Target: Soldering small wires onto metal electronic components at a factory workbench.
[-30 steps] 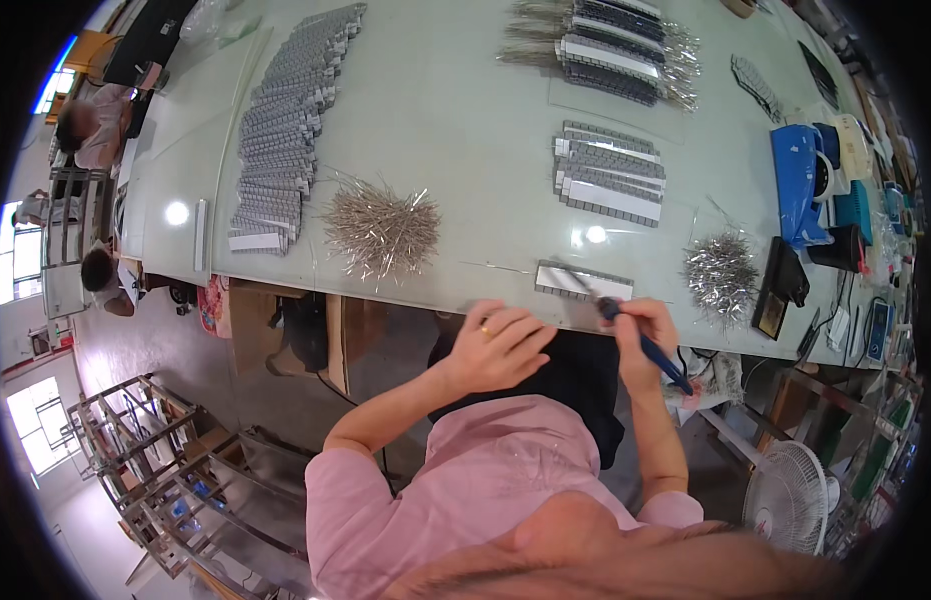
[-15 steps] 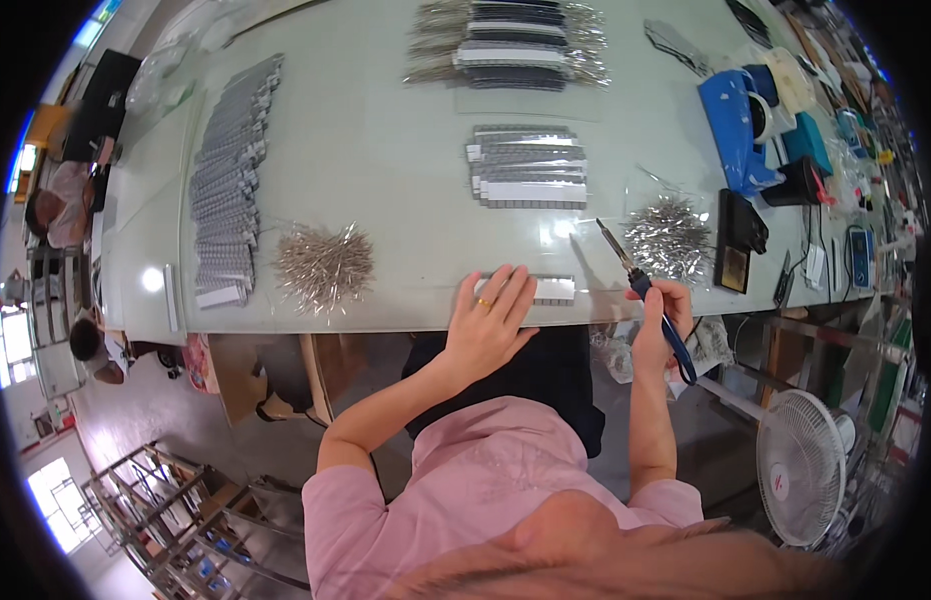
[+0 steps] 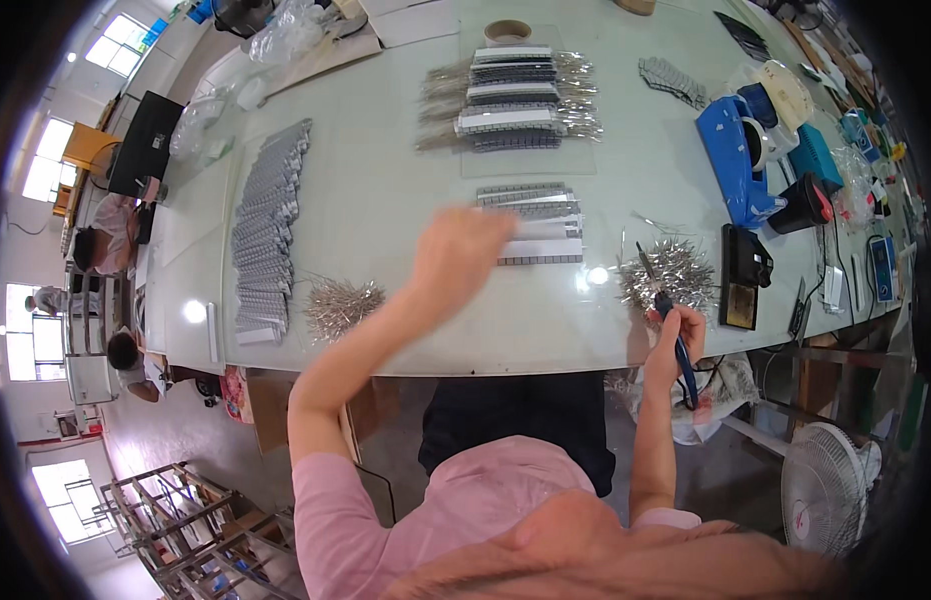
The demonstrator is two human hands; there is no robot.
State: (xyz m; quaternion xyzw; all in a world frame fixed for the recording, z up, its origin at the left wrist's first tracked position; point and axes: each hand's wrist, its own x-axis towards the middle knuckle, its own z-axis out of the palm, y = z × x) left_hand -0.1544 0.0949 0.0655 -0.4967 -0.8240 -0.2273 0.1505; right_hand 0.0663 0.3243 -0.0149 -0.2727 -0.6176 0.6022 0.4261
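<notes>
My left hand (image 3: 463, 248) reaches over the table, smeared by motion, at the left end of a stack of flat grey-and-white strips (image 3: 545, 248). Its fingers are blurred, so whether they hold a strip cannot be made out. In my right hand (image 3: 685, 332) is a soldering iron (image 3: 680, 362) with a dark blue handle, its metal tip pointing up and away from me. The tip is over or beside a heap of shiny cut wire leads (image 3: 675, 275). To the left of my left forearm lies another pile of thin wire leads (image 3: 337, 308), partly hidden by the arm.
A long row of grey segmented strips (image 3: 265, 235) lies at the left. Strips with wire ends (image 3: 510, 95) are stacked at the back, near a tape roll (image 3: 507, 33). At right stand a blue tape dispenser (image 3: 730, 155), a black soldering stand (image 3: 740, 280) and a dark cup (image 3: 803, 205).
My left hand has left the strip by the front edge and moved forward to the stack; that strip no longer shows there. The view has shifted. My right hand keeps the soldering iron.
</notes>
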